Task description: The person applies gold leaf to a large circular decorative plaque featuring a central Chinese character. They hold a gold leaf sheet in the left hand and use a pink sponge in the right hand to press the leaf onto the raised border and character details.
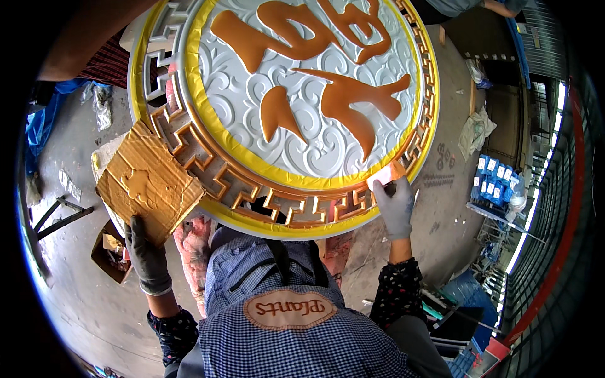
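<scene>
Before me lies a large round relief panel point(220, 126) with silvery scrollwork, raised orange-brown characters and yellow-covered rims. Around it runs a pierced fretwork border point(290, 205), copper-coloured along the near part and silver at the far left. My gloved left hand point(150, 261) grips a piece of cardboard point(165, 192) by its lower edge, with a puddle of copper-brown paint point(137, 183) on it. In my gloved right hand point(396, 208) is a small pale sponge point(383, 176), stained orange at one end. The sponge is at the border's near right; my fingers partly hide the contact.
Another person's bare arm point(88, 44) reaches in at the upper left; another person's sleeve point(455, 6) shows at the top right. An open carton point(104, 255) of scraps and a black metal frame point(60, 214) stand left. Blue packages point(496, 179) sit on a rack at right.
</scene>
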`<move>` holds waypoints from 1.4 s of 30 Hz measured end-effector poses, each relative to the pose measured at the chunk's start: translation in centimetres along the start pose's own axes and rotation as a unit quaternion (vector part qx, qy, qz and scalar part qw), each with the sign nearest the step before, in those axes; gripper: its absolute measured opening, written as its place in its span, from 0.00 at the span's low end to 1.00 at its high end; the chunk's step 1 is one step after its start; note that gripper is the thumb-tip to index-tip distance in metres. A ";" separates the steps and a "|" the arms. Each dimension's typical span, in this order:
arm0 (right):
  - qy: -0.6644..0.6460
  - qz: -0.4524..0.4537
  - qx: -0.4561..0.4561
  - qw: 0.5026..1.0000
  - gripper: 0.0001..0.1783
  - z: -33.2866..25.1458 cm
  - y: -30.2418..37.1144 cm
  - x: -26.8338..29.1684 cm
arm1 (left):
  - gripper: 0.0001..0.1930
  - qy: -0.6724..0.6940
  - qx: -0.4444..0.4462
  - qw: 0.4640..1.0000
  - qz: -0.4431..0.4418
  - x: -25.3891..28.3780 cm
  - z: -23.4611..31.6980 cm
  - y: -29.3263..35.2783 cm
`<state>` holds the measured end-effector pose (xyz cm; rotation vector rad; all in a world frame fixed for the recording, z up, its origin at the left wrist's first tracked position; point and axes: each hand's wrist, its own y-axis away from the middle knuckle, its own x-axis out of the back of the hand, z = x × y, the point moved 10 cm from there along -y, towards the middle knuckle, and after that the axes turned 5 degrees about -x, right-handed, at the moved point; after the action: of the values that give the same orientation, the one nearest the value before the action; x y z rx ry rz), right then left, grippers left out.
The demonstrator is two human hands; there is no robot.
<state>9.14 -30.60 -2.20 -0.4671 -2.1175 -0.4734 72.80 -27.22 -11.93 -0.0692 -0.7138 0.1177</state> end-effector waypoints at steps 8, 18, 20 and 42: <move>0.025 0.002 0.004 1.000 0.26 -1.0 0.5 -1.1 | 0.39 -0.074 -0.008 0.997 -0.008 0.0 0.8 -0.2; 0.039 0.000 0.026 0.999 0.27 -4.9 3.9 -3.9 | 0.38 0.061 0.052 0.997 0.008 -0.4 -0.6 0.4; 0.026 -0.016 0.007 1.000 0.27 -6.1 4.5 -4.6 | 0.36 0.044 0.040 0.998 0.008 -0.4 -0.3 0.3; -0.154 -0.050 0.025 0.987 0.18 -12.7 5.5 -8.8 | 0.25 0.400 0.259 0.876 0.076 -1.8 -1.4 -0.4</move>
<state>25.34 -33.51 -1.90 -0.4282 -2.4535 -0.4252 72.37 -27.84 -14.08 0.3311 0.1732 0.4013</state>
